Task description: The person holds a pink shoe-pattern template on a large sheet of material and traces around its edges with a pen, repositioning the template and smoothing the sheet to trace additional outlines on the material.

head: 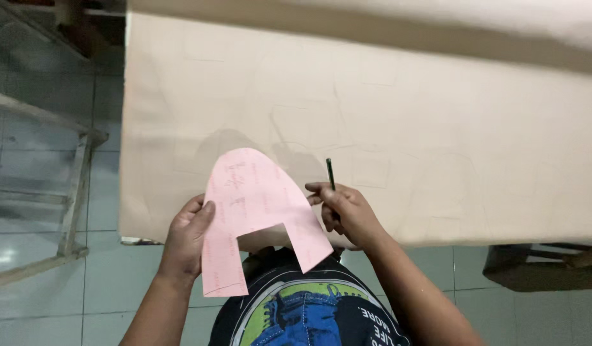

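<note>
A pink paper pattern piece (pixel 254 211), rounded on top with a notch cut into its lower edge, hangs between both hands above the near edge of a table covered in beige sheet material (pixel 437 128). The left hand (pixel 187 240) pinches its left edge, thumb on top. The right hand (pixel 347 214) touches its right edge with fingertips while curled around a dark pencil (pixel 330 174). Faint handwriting on the pattern is hard to make out. Faint traced outlines mark the sheet.

Both forearms reached forward from below. Left hand (pixel 187 234) was raised, thumb pressed flat on top, fingers curled beneath. Right hand (pixel 346 213) was closed, knuckles up, seemingly a pinch grip.
</note>
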Demonstrator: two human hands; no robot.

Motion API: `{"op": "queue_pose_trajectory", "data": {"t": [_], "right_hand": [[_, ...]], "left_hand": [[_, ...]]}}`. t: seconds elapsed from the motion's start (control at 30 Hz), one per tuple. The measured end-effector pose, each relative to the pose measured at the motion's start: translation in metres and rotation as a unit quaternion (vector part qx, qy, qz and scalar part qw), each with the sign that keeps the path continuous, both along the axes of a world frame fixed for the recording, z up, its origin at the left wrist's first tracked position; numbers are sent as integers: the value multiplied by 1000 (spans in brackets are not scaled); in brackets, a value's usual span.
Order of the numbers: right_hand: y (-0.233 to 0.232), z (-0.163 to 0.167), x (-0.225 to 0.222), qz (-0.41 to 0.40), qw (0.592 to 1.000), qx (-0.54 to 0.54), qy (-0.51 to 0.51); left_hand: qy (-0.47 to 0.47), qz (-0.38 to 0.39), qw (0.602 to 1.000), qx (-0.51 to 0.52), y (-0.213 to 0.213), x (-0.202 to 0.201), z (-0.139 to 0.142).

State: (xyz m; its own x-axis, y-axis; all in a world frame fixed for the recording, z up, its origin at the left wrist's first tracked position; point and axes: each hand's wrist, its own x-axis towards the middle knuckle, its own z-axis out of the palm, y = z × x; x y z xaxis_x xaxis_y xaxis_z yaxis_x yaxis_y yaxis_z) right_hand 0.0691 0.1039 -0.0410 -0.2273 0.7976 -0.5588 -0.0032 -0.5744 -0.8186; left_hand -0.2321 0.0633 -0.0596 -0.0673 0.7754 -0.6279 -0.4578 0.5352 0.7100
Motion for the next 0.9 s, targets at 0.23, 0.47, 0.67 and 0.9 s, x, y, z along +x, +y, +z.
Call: {"op": "queue_pose_trajectory", "data": {"t": [0.23, 0.47, 0.67, 0.9], "right_hand": [[-68, -13, 146, -53, 998, -9, -39], [-84, -19, 287, -258, 950, 6, -175], [-17, -20, 369, -264, 939, 119, -188], [88, -22, 378, -220, 937, 107, -249]], "left_hand": [[-46, -116, 991, 57, 16, 147, -4], [171, -154, 962, 150, 17, 262, -21], [381, -209, 862, 261, 15, 303, -16], [536, -285, 721, 334, 107, 344, -25]]}}
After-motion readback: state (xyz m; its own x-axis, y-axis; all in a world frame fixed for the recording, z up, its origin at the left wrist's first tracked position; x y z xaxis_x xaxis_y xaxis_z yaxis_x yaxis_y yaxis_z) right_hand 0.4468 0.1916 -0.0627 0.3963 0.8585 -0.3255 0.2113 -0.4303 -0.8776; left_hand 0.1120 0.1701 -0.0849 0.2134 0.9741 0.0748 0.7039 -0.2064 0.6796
